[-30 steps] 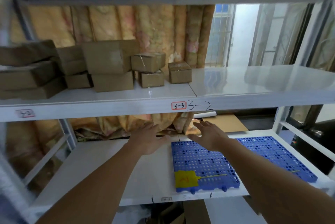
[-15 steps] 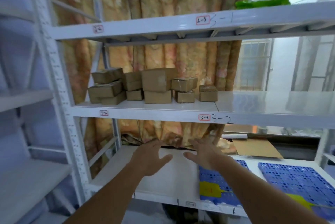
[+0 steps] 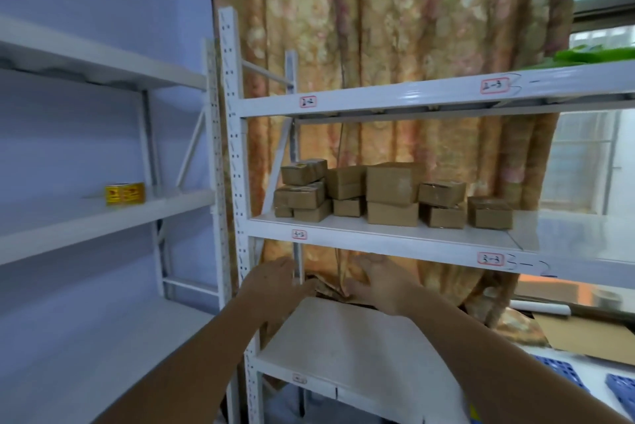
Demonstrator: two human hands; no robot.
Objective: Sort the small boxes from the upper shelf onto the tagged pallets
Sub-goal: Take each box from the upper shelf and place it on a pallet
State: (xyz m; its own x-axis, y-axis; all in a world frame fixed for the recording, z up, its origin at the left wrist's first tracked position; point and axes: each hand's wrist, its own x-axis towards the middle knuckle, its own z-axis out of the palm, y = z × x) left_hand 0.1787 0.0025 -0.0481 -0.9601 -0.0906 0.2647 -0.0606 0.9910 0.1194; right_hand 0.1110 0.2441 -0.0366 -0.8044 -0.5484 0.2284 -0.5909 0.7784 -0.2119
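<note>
Both hands are empty, the left hand [image 3: 275, 277] and right hand [image 3: 379, 281] with relaxed, spread fingers, while the boxes [image 3: 391, 195] sit stacked above the fingertips, probably light, stiff cardboard best clasped by opposite sides.

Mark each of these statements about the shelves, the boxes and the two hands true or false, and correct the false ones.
1. The cardboard boxes sit on the shelf above both hands. True.
2. The left hand grips a box. False: it holds nothing, its fingers relaxed.
3. A yellow tape roll stands on the left rack. True.
4. The right hand rests on a blue pallet. False: the pallets lie at the lower right, apart from it.
5. A patterned curtain hangs behind the boxes. True.
</note>
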